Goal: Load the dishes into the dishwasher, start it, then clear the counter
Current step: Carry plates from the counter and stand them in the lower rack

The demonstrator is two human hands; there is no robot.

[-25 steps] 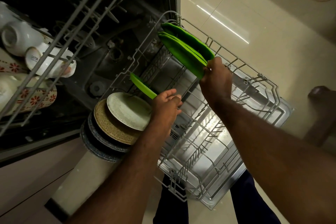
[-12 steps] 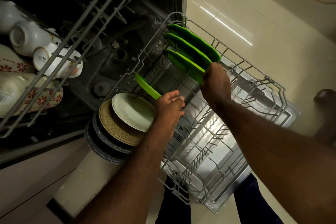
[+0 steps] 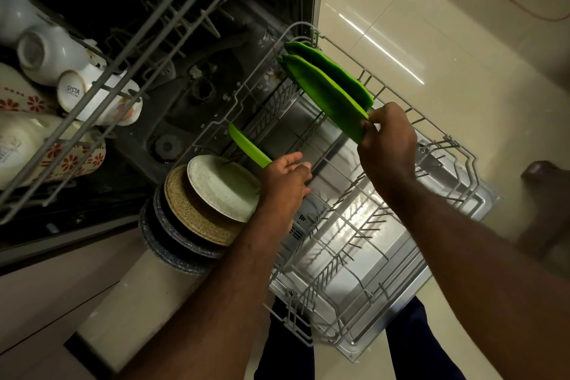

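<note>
Dishwasher rack (image 3: 364,231), green plates (image 3: 327,93) (edge-on)

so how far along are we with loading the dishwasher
Early on. Done: mugs sit in the upper rack and a rear green plate stands in the lower rack. In hand: the right hand pinches a second green plate beside it; the left hand holds a loose green plate. Left: the stack of plates by the left hand, then starting the machine and clearing the counter.
</note>
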